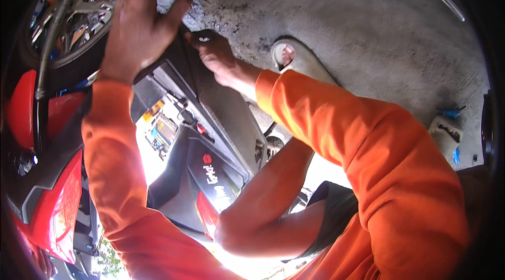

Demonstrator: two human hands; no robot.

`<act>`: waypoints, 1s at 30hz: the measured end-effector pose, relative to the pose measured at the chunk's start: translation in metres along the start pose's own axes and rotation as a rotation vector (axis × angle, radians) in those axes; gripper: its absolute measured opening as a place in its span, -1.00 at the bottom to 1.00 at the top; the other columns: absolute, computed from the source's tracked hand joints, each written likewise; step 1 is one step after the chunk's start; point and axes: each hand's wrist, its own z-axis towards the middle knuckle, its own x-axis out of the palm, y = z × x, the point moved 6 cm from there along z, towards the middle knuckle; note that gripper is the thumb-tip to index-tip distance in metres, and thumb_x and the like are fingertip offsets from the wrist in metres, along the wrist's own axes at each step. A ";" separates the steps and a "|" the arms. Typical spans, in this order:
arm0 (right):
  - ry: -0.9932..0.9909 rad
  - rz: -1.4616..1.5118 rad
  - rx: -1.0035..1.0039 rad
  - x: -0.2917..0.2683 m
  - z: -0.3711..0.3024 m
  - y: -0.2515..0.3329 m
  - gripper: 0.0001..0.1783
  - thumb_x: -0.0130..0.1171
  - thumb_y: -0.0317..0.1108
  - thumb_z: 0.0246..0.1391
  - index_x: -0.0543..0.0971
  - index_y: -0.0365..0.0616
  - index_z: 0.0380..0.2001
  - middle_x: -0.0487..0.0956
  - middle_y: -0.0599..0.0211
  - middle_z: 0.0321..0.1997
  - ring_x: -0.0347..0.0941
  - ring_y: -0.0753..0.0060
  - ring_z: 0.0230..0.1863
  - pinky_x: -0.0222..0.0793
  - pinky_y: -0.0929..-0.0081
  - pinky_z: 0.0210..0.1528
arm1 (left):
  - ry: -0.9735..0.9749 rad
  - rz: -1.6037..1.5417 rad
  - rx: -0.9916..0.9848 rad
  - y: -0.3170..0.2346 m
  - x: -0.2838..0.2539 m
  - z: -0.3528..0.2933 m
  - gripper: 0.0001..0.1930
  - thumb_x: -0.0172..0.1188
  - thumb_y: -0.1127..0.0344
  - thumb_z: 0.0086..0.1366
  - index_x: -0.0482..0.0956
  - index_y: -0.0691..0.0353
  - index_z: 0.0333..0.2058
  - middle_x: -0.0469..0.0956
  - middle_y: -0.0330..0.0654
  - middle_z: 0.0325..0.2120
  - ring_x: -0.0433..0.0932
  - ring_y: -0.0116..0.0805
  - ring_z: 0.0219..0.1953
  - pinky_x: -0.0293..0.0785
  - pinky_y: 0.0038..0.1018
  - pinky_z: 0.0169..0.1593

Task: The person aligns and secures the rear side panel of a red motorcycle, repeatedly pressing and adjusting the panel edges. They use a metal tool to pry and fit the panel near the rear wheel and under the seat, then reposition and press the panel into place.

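Note:
My left hand (138,30) reaches toward the upper edge beside a wheel, its thumb spread away from the fingers. The fingertips run up to the picture's edge and are slightly blurred, with nothing visibly held. Lower and to the right, my right hand (214,55) is closed, with a ring on one finger. It lies against the far end of a dark grey panel (202,90) on a red and black scooter or motorbike. What its curled fingers hold, if anything, is hidden.
The spoked wheel (79,22) stands at the upper left, with red bodywork (58,214) below it. A sandaled foot (294,59) rests on the stained concrete floor (379,33). A light-coloured sandal-like object (446,134) lies at the right. My bent knee (231,232) is close to the bodywork.

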 end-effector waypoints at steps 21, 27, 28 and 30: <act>0.160 -0.096 0.042 -0.010 0.018 0.002 -0.57 0.41 0.00 0.26 0.65 -0.13 -0.07 0.72 0.18 -0.04 0.56 0.31 0.07 0.39 0.08 0.21 | 0.559 0.631 -0.484 0.020 0.051 -0.061 -0.30 0.34 -0.20 0.15 0.56 0.34 0.01 0.62 0.14 -0.16 0.70 0.08 -0.04 0.63 -0.03 -0.03; 0.215 -0.416 0.050 0.001 0.020 0.035 -0.62 0.16 -0.07 0.45 0.62 -0.23 -0.07 0.68 0.17 -0.10 0.60 0.28 -0.08 0.49 0.17 -0.07 | 0.578 0.875 -0.567 -0.006 0.061 -0.056 -0.08 0.48 -0.38 0.01 0.45 0.22 0.14 0.57 0.08 0.02 0.61 0.05 0.08 0.48 -0.01 0.19; 0.186 -0.500 0.039 0.002 0.022 0.037 -0.65 0.13 -0.09 0.46 0.59 -0.22 -0.14 0.66 0.21 -0.18 0.58 0.32 -0.12 0.49 0.15 -0.12 | 0.566 0.911 -0.594 -0.004 0.062 -0.056 -0.09 0.50 -0.35 -0.01 0.45 0.20 0.13 0.57 0.08 0.02 0.60 0.05 0.09 0.46 -0.01 0.20; 0.160 -0.484 0.106 0.002 0.026 0.031 -0.60 0.15 -0.06 0.46 0.59 -0.25 -0.17 0.65 0.20 -0.21 0.57 0.35 -0.21 0.49 0.22 -0.16 | 0.483 0.874 -0.639 0.003 0.066 -0.051 -0.10 0.56 -0.28 -0.04 0.45 0.19 0.13 0.57 0.05 0.02 0.59 0.03 0.11 0.47 -0.02 0.19</act>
